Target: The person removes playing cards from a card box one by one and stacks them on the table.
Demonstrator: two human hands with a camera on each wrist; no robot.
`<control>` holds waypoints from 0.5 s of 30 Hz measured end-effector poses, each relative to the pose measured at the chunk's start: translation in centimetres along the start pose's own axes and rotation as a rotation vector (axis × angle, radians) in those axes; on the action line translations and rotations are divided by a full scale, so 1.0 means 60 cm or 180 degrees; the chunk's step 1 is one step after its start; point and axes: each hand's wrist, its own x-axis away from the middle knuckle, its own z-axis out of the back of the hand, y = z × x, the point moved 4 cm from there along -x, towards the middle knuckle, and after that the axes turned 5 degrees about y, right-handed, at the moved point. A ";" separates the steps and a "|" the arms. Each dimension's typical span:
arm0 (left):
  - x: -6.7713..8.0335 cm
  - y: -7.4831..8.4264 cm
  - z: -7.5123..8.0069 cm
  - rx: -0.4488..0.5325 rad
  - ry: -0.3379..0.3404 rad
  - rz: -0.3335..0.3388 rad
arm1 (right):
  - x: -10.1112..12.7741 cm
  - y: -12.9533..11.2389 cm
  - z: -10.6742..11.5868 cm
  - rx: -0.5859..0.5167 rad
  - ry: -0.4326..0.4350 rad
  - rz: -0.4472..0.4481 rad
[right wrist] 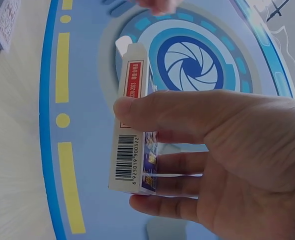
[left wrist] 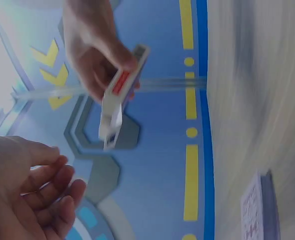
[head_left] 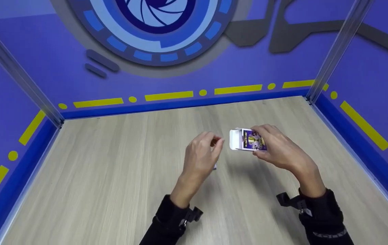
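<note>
Gripping a card box (head_left: 250, 140), the right hand (head_left: 279, 148) faces the loosely curled, empty left hand (head_left: 200, 156).

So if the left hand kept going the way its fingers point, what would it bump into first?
Probably the open flap end of the small card box that the right hand holds up. The left hand has its curled fingers aimed at it across a short gap, though depth is hard to judge.

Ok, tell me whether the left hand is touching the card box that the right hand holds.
Apart. The head view shows bare table between the left hand and the open flap of the card box; the left wrist view also shows a gap. Only the right hand grips it.
</note>
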 end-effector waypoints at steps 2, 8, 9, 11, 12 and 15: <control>0.004 0.010 -0.009 0.0241 -0.0002 -0.0041 | -0.002 -0.007 -0.003 0.0030 0.0027 0.0037; 0.010 0.010 -0.040 0.0796 -0.0206 0.0062 | -0.006 -0.028 -0.013 0.0118 0.0086 0.0241; 0.011 0.008 -0.044 0.0844 -0.0245 0.0107 | -0.007 -0.031 -0.014 0.0133 0.0097 0.0271; 0.013 0.001 -0.052 0.0925 -0.0342 0.0258 | -0.008 -0.037 -0.016 0.0152 0.0109 0.0324; 0.014 -0.002 -0.055 0.0961 -0.0393 0.0352 | -0.008 -0.039 -0.017 0.0160 0.0106 0.0343; 0.017 -0.012 -0.062 0.1093 -0.0510 0.0669 | -0.007 -0.043 -0.021 0.0181 0.0100 0.0389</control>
